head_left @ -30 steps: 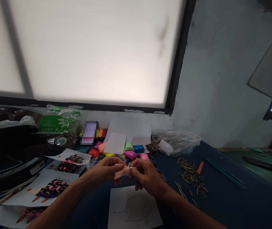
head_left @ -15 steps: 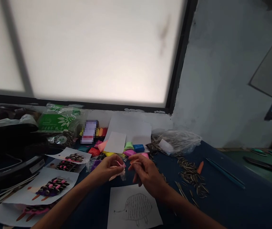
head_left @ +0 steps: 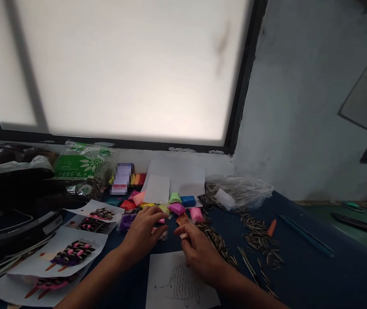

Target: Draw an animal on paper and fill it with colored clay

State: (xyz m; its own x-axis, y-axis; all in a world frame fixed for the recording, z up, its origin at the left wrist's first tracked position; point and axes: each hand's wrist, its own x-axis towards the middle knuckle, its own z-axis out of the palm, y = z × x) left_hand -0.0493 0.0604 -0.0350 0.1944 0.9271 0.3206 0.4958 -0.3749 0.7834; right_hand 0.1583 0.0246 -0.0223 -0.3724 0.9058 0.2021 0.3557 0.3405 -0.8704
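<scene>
My left hand (head_left: 143, 229) is above the dark blue table with thumb and fingers apart. Just beyond its fingertips lies a small clear packet (head_left: 161, 234) with pale modelling clay in it, partly hidden by the hand. My right hand (head_left: 201, 251) is closed, with a small pale lump of modelling clay (head_left: 184, 236) between thumb and fingers. Beneath that hand lies a white sheet with a pencil drawing of a hedgehog (head_left: 181, 283), partly covered by the hand. A brown-orange clay packet (head_left: 182, 220) is just beyond the right fingers.
Bright clay packets, among them pink (head_left: 196, 214) and blue (head_left: 188, 200), lie behind my hands. Striped sunflower seeds (head_left: 217, 240) are scattered to the right, near blue tweezers (head_left: 307, 236). Finished seed-and-clay hedgehog pictures (head_left: 74, 253) overlap on the left. A phone (head_left: 121, 178) leans at the back.
My left hand has opened from its pinch on the clear packet, which is now lower by the table. My right hand has moved slightly down and closed around the pale lump.
</scene>
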